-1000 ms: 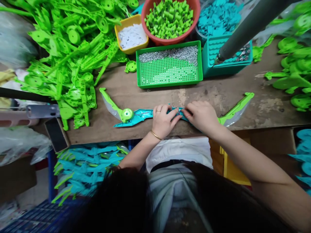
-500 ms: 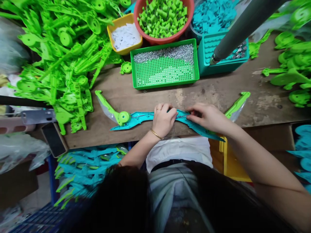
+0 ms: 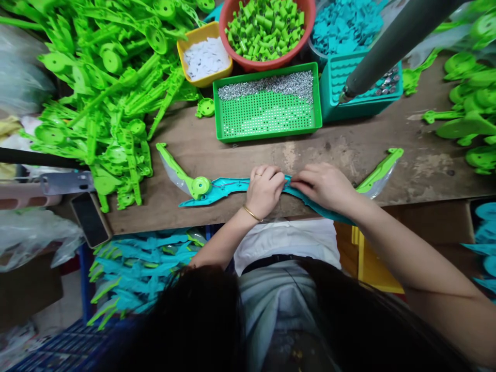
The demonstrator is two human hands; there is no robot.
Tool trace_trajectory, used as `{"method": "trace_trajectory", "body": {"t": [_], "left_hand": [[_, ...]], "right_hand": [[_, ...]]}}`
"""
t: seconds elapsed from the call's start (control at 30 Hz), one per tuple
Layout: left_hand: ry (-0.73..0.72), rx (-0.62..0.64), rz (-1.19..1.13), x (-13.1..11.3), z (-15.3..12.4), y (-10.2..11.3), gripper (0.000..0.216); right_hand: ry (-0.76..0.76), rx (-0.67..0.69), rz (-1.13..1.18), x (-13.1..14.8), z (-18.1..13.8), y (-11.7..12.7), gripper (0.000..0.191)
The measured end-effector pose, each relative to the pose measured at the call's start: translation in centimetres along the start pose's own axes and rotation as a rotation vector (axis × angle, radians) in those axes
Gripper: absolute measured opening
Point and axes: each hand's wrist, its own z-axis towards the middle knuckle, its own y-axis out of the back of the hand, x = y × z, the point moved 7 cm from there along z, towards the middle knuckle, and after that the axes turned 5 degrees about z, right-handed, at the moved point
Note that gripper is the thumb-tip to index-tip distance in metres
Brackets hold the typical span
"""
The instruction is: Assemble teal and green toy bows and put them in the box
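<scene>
A blue plastic toy bow body (image 3: pixel 228 188) lies across the front of the wooden table, its hollow inner side up. At its ends sit green bow limbs, the left limb (image 3: pixel 180 173) with a round hub and the right limb (image 3: pixel 380 173) partly behind my forearm. A thin dark cord (image 3: pixel 232 183) runs along the body's left half and under my fingers. My left hand (image 3: pixel 265 191) is closed around the middle of the body. Close beside it, my right hand (image 3: pixel 320 186) pinches at the cord, with its fingertips partly hiding what they hold.
Behind the bow stand a green tray (image 3: pixel 267 135) of small metal pins, a red bowl (image 3: pixel 267 63) of green cylinders, a yellow tub (image 3: pixel 211 80) of white pieces and a teal basket (image 3: pixel 360 108). Green parts (image 3: pixel 96 103) heap at left. A dark pole (image 3: pixel 387 46) slants in; a phone (image 3: pixel 90 219) lies left.
My right hand has moved left along the bow body, closer to my left hand, which keeps its hold. The whole view has shifted slightly.
</scene>
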Motion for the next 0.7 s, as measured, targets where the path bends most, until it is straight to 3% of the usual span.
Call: {"method": "trace_trajectory", "body": {"t": [0.2, 0.33, 0.53, 0.7], "left_hand": [[-0.005, 0.051, -0.050, 0.0, 0.0, 0.2, 0.027], [-0.004, 0.089, -0.054, 0.1, 0.1, 0.3, 0.023], [0.034, 0.082, -0.068, 0.2, 0.2, 0.3, 0.018], [-0.015, 0.069, -0.064, 0.0, -0.1, 0.1, 0.020]], "right_hand": [[-0.201, -0.065, -0.045, -0.7, 0.0, -0.2, 0.026], [-0.161, -0.005, -0.090, -0.3, 0.1, -0.1, 0.029], [-0.087, -0.049, 0.214, -1.3, -1.0, 0.3, 0.029], [-0.115, -0.037, 0.193, -2.0, -2.1, 0.0, 0.027]]}}
